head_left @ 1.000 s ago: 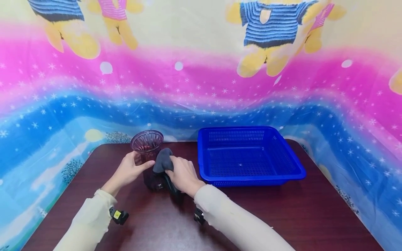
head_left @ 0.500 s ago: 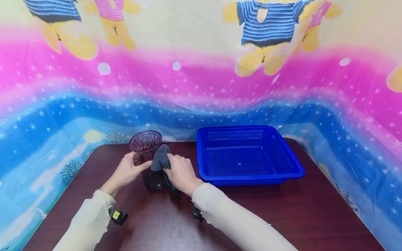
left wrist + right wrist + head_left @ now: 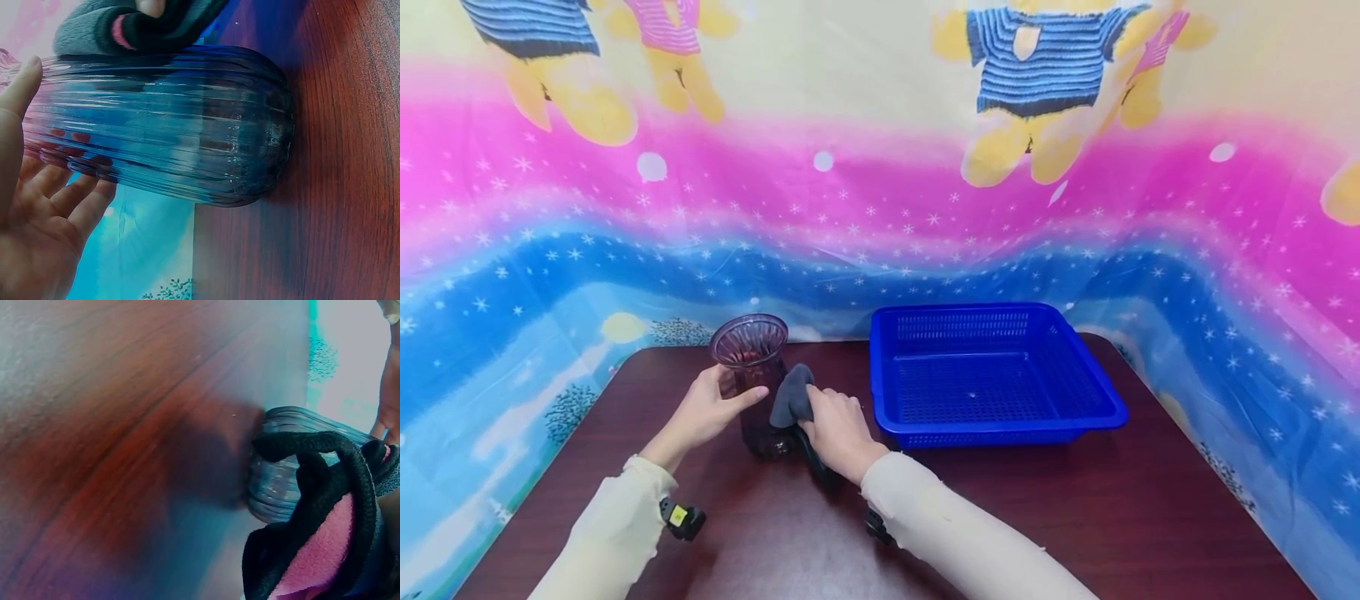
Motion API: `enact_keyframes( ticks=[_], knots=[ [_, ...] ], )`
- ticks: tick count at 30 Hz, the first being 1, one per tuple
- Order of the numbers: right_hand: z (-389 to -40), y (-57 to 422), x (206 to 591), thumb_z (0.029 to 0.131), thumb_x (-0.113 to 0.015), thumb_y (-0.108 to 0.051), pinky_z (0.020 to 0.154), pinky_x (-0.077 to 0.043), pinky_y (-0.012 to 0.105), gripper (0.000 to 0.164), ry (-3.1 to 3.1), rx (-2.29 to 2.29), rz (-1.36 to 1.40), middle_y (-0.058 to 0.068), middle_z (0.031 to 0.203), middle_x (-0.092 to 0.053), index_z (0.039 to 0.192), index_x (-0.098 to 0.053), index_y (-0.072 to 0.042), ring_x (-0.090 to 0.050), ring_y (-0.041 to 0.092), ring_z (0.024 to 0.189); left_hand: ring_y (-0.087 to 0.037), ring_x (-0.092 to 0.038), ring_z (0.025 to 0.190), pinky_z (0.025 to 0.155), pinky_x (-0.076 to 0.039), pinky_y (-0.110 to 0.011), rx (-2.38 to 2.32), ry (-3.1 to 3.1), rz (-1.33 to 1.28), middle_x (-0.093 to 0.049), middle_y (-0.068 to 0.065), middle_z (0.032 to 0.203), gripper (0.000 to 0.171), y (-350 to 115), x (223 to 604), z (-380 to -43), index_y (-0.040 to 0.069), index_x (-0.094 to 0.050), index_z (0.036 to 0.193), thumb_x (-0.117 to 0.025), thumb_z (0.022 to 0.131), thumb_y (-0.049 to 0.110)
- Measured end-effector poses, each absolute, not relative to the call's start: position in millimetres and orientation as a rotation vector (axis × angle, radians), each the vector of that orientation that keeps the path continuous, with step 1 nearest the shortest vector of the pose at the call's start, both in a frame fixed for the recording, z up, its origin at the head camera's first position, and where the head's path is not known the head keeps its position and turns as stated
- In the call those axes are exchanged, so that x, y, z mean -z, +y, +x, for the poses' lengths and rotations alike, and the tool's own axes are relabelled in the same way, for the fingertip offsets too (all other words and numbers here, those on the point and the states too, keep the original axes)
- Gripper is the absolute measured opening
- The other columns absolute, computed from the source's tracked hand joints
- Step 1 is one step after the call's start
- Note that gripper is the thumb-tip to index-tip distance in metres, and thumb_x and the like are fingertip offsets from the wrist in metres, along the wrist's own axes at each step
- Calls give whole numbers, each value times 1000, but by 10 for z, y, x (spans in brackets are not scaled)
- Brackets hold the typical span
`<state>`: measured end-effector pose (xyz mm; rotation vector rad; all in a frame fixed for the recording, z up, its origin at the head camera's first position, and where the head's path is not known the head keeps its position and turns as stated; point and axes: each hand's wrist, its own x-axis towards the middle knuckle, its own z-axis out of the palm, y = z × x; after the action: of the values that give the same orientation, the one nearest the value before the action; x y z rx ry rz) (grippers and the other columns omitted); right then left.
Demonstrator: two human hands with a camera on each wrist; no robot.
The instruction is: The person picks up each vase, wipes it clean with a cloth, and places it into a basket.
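A ribbed, purple-tinted glass vase (image 3: 749, 343) with a flared mouth stands upright on the table, left of the middle. Its neck is held by my left hand (image 3: 706, 408), thumb on the near side and fingers curving round the other side. My right hand (image 3: 844, 429) grips a bunched grey cloth (image 3: 792, 400) along the vase's right side. In the left wrist view the cloth (image 3: 87, 31) lies along the ribbed glass, with black edging and a bit of pink. The right wrist view shows the cloth's pink underside (image 3: 322, 544) and a loose fold partly covering the vase (image 3: 275, 487).
To the right of my hands, a blue plastic basket (image 3: 1000, 426) with perforated walls sits at the back of the dark red-brown wooden table (image 3: 1075, 517). A patterned curtain (image 3: 880, 208) hangs closely behind the table and along its sides.
My right hand and the cloth rose slightly to the left, then slid down and a little right along the vase's side. My left hand and the vase stay nearly in place.
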<state>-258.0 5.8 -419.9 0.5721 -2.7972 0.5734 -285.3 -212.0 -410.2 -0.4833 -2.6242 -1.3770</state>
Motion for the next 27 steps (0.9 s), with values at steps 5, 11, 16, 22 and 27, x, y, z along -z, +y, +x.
enact_keyframes(
  ticks=[5, 11, 16, 22, 27],
  knots=[
    [-2578, 86, 4287, 96, -69, -28, 82, -55, 44, 27, -2824, -579, 581, 9, 100, -73, 118, -64, -12, -71, 26, 97, -41, -64, 124, 103, -53, -54, 1374, -2643, -465, -65, -28, 131, 53, -2114, 4106, -2829, -5, -53, 136, -70, 97, 26],
    [-2603, 124, 4415, 94, -71, -27, 77, -56, 42, 21, -2825, -513, 587, 8, 94, -74, 109, -65, -13, -72, 25, 93, -41, -65, 121, 102, -54, -54, 1356, -2641, -468, -66, -28, 129, 52, -2095, 4096, -2841, -5, -55, 135, -70, 97, 28],
    [-2606, 146, 4478, 92, -73, -26, 81, -57, 43, 20, -2834, -481, 578, 7, 95, -75, 107, -65, -14, -73, 24, 94, -41, -64, 123, 103, -53, -54, 1355, -2647, -459, -66, -28, 130, 52, -2094, 4077, -2845, -5, -55, 135, -70, 97, 27],
    [-2609, 154, 4506, 92, -73, -26, 83, -57, 45, 19, -2845, -464, 581, 7, 96, -75, 105, -65, -15, -73, 24, 95, -41, -64, 123, 104, -53, -52, 1385, -2628, -476, -65, -29, 130, 51, -2089, 4045, -2824, -6, -54, 135, -70, 97, 24],
    [-2609, 169, 4536, 92, -73, -26, 76, -56, 41, 16, -2875, -468, 599, 6, 94, -75, 102, -65, -16, -73, 23, 93, -40, -64, 123, 103, -54, -51, 1388, -2634, -466, -65, -29, 131, 53, -2090, 4051, -2817, -5, -53, 137, -70, 96, 24]
  ],
)
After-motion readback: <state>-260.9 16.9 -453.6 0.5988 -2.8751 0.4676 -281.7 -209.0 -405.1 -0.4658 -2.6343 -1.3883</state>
